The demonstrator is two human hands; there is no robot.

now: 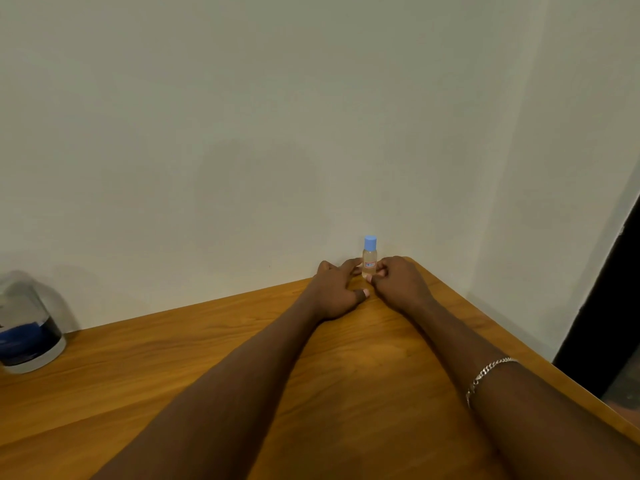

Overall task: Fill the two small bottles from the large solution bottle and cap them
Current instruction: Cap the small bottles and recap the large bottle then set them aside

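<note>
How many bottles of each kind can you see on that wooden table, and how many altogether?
Small bottle with a blue cap, upright at the far corner between the left hand and right hand: 1
Large bottle with a dark blue label, at the left edge, partly out of view: 1
Total: 2 bottles. A second small bottle is not in view.

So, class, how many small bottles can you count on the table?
1. The small bottle with a blue cap stands upright at the table's far corner by the wall, between the left hand and right hand. A second may be out of view.
</note>
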